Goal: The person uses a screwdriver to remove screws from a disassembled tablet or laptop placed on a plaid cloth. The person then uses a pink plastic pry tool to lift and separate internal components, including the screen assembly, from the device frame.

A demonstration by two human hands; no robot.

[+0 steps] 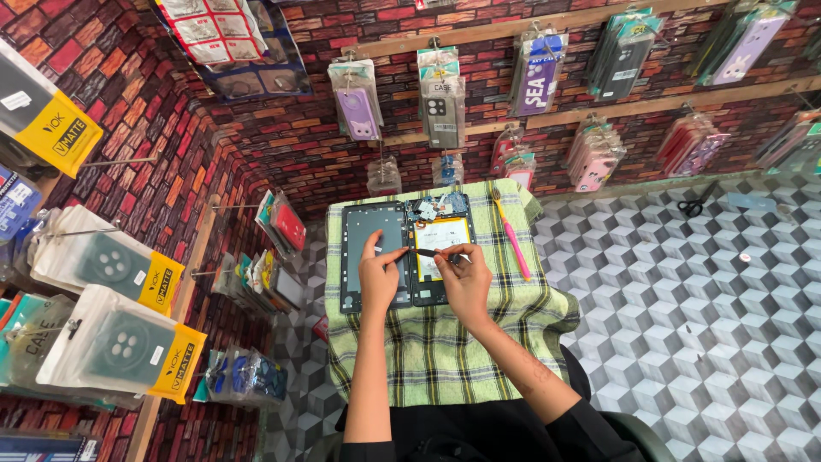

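A person seated at a small work surface draped in a green plaid cloth (445, 342) bends over an opened tablet (440, 257), its battery and circuit boards exposed, lying at the far middle of the cloth. The right hand (466, 282) is closed in a pinch on a thin dark tool (430, 253), whose tip points left across the pale battery. The left hand (380, 275) rests with loosely spread fingers (374, 248) on the detached dark back panel (374, 248), which lies flat and touches the tablet's left edge. A pink-handled toothbrush (511, 235) lies on the cloth just right of the tablet. Packaged phone cases (442, 103) hang on the brick-patterned wall beyond, and black scissors (694, 205) lie well apart on the cube-patterned surface at right.
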